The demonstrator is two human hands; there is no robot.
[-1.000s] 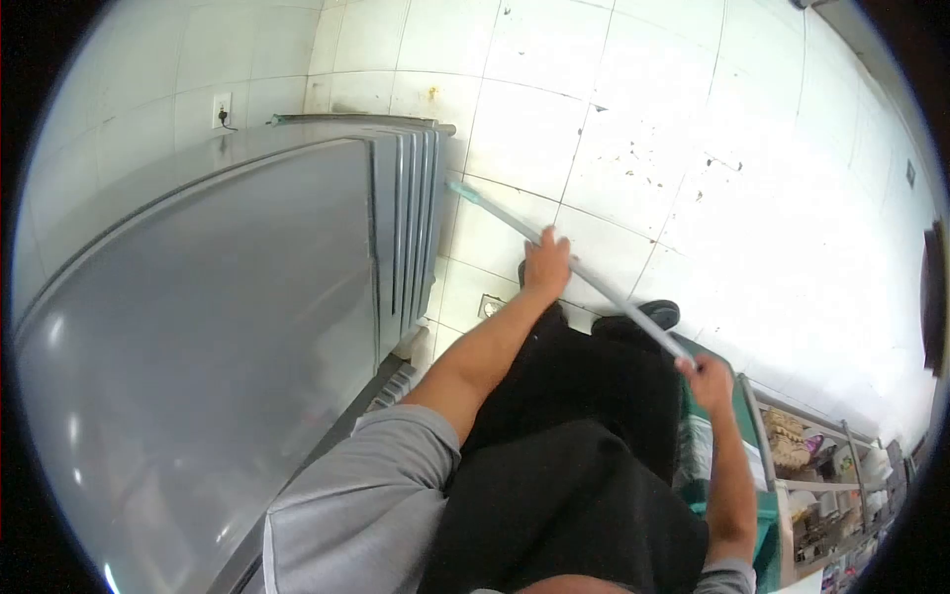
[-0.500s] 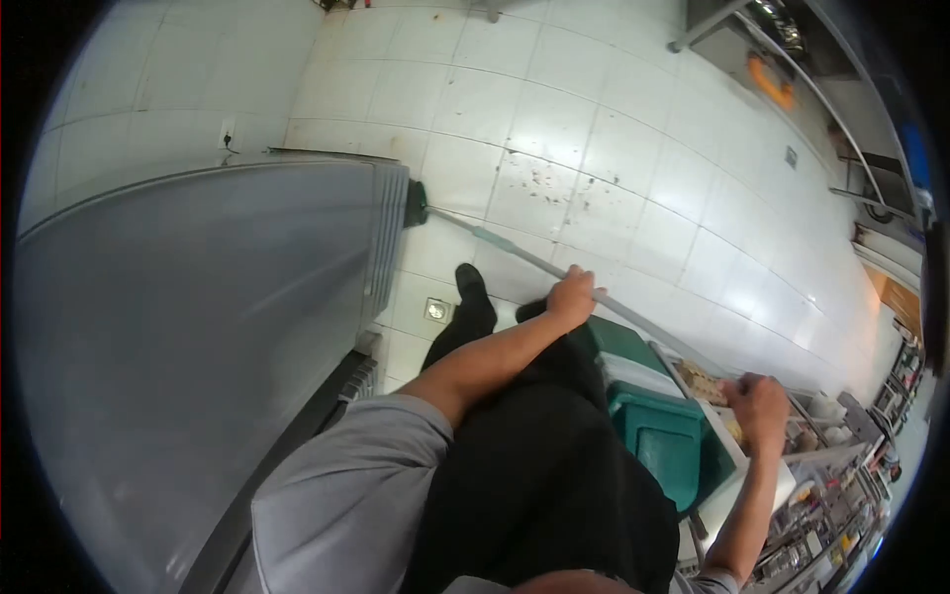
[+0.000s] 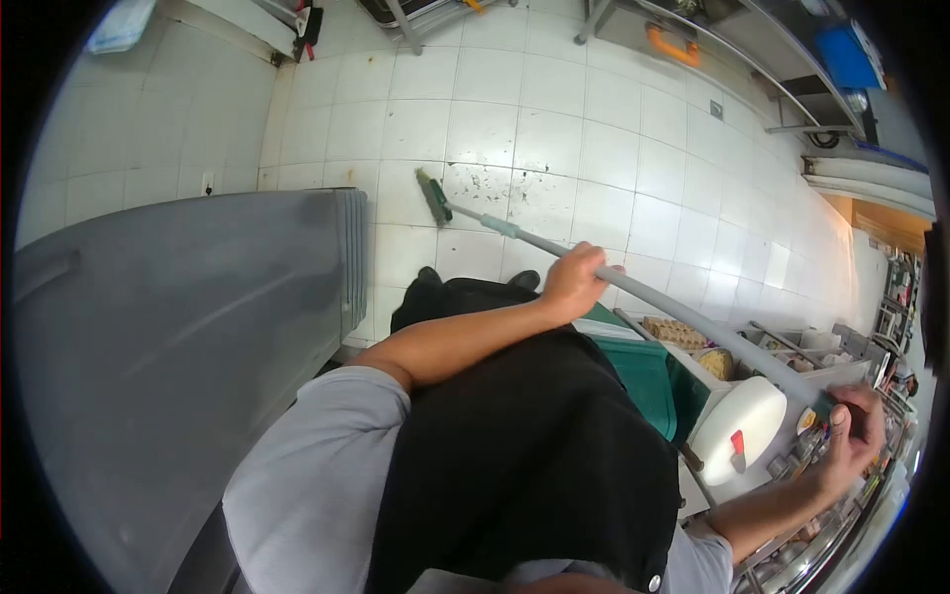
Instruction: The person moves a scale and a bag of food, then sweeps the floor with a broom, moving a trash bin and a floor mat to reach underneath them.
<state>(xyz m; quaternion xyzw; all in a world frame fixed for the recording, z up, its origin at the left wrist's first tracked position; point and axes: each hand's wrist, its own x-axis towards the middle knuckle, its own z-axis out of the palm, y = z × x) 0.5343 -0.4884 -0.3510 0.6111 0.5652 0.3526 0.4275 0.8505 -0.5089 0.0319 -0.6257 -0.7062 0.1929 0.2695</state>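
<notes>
A long grey pole (image 3: pixel 693 319) with a green brush head (image 3: pixel 433 198) slants across the view, its brush on the white tiled floor at the left. My left hand (image 3: pixel 576 283) is wrapped round the middle of the pole. Around the dark upper end, at the far right, my right hand (image 3: pixel 857 428) is closed. Dark bits of debris (image 3: pixel 529 188) lie scattered on the tiles just right of the brush.
A large grey appliance (image 3: pixel 188 366) fills the left side. Beside me at the right are a green bin (image 3: pixel 638 381), a white board with a red-handled knife (image 3: pixel 740 431) and egg trays (image 3: pixel 675 332). Metal shelving (image 3: pixel 782 84) stands at the upper right.
The brush has come away from the appliance's edge and shows whole on the floor. My right hand has moved right and down with the pole's end. The view has shifted, showing more floor ahead.
</notes>
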